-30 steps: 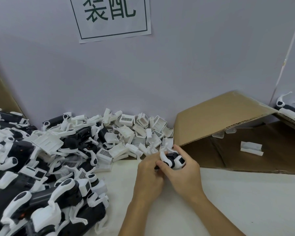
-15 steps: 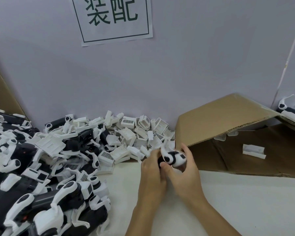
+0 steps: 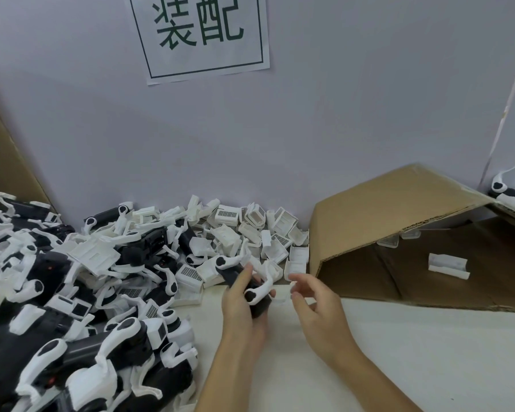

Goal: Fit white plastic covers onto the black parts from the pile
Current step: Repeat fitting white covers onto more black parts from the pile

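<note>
My left hand (image 3: 241,304) grips a black part (image 3: 257,301) with curved white arms, holding it just above the table beside the pile. My right hand (image 3: 315,304) hovers a little to the right of that part, fingers loosely curled and holding nothing. Loose white plastic covers (image 3: 250,230) lie heaped against the wall behind my hands. A large pile of black parts (image 3: 72,292) with white pieces fills the left side.
An open cardboard box (image 3: 399,209) lies on its side at the right with a white cover (image 3: 448,264) inside. More cardboard (image 3: 0,162) leans at the far left. A paper sign (image 3: 199,34) hangs on the wall. White tabletop (image 3: 414,352) spreads at the lower right.
My right hand has let go of the black part and moved off to the right. My left hand has turned the part so that it points up and left.
</note>
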`<state>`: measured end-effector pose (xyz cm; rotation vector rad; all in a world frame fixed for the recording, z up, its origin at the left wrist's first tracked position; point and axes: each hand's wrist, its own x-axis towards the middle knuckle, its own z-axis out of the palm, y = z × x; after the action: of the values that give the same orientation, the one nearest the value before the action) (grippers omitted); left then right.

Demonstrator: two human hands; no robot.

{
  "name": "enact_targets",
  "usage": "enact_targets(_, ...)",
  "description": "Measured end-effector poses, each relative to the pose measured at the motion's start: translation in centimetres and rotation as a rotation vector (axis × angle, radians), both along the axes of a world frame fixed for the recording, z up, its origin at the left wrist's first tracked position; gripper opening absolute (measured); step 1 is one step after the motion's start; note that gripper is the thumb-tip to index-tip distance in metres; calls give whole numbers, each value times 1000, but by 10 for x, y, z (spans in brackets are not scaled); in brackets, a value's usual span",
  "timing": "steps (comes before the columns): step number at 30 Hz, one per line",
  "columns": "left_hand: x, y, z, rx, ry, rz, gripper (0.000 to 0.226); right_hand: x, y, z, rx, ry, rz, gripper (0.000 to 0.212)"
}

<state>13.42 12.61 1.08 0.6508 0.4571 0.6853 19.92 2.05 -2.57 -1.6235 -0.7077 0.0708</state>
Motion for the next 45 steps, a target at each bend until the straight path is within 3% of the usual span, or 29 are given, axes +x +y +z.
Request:
enact_targets(5, 5, -1, -4, 35, -10, -79, 32, 0, 0, -2, -42, 33, 27, 37)
enact_targets(9, 9, -3, -8, 140, 51, -43, 18, 0, -1, 4, -10, 78, 88, 37)
enact_targets(13, 10, -5, -9, 180, 76, -16, 19, -3, -5, 11, 53, 158, 191, 33)
enact_targets(20, 8, -9, -11, 298, 39, -54, 17, -1, -3, 11, -16, 132, 163, 25)
enact_targets(32, 10, -8, -13, 272, 67, -13, 17, -1, -4, 10, -79, 182, 248, 41)
enact_targets(41, 9, -10, -13, 331, 18, -38, 17, -1, -6, 8, -67, 90, 215, 32)
enact_targets(45, 9, -11, -12, 333, 17, -36, 16, -2, -5, 13, -75, 134, 223, 23)
